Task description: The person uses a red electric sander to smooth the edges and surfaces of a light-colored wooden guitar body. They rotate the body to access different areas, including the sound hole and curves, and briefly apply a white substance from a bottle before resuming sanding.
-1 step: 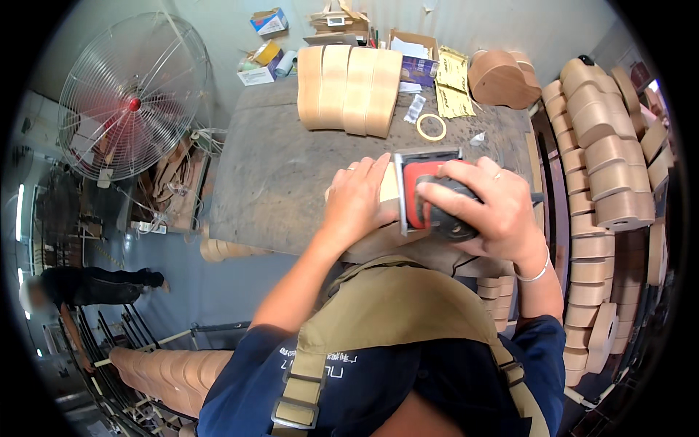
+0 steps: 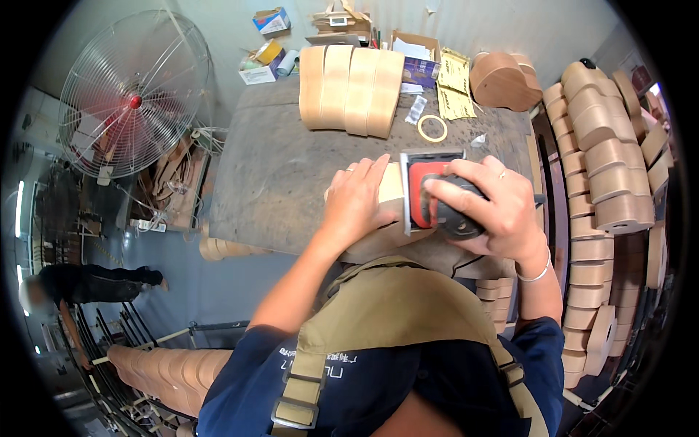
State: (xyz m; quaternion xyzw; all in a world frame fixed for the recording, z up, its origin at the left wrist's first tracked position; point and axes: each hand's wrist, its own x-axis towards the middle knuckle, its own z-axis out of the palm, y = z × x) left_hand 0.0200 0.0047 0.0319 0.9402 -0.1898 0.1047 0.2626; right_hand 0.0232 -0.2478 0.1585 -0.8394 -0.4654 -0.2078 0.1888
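Note:
A red and black electric sander (image 2: 424,197) is in my right hand (image 2: 504,211), whose fingers wrap over its dark body. Its flat metal-edged base stands nearly upright against the curved side of a pale wooden guitar body (image 2: 391,187). My left hand (image 2: 355,204) grips this body from the left, fingers laid over its top and the thumb towards the sander. Much of the body is hidden under my hands and the sander. It rests at the near edge of the dark workbench (image 2: 262,175).
Joined curved wooden bodies (image 2: 349,91) stand at the bench's back, near a tape ring (image 2: 432,129), yellow packets (image 2: 454,84) and a brown guitar-shaped body (image 2: 504,80). Stacked bodies (image 2: 615,160) line the right. A large fan (image 2: 135,102) and another person (image 2: 102,284) are at left.
The sander and my right hand have shifted slightly to the right along the wooden body. My left hand stays in place.

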